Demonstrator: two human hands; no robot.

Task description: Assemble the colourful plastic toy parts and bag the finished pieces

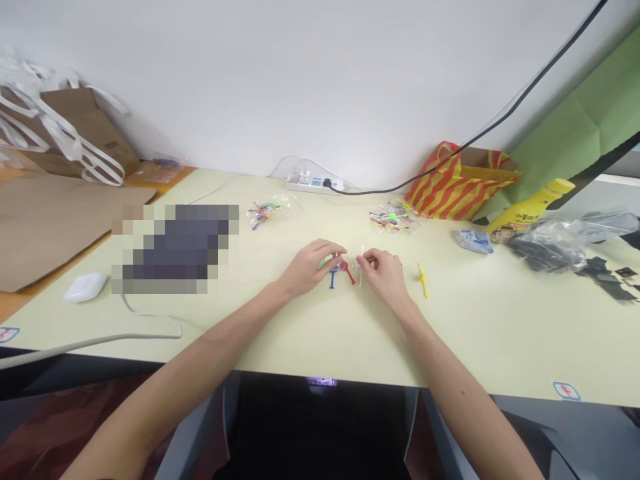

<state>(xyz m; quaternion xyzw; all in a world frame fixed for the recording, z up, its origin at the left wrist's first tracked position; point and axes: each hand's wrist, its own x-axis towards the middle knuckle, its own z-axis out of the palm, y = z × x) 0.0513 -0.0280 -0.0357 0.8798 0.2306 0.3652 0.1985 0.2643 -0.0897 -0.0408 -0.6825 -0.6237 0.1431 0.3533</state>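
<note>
Currently, at frame centre on the pale table [310,333], the left hand [307,267] is pinching a red-and-blue stick cluster [345,272], fingers closed. The right hand [383,273] is gripping a white stick [361,261] just beside it. Apparently mid-joining; mating them is demanding fine alignment.

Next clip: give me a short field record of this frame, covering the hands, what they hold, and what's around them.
Setting: pale table against a white wall
Left hand: fingertips pinch coloured pieces, red, blue and green
Right hand: fingertips pinch white stick beside them
Nearby: yellow piece lies loose, further right
Behind: two clear bags of small parts, power strip, striped bag
Far left: white case
</note>
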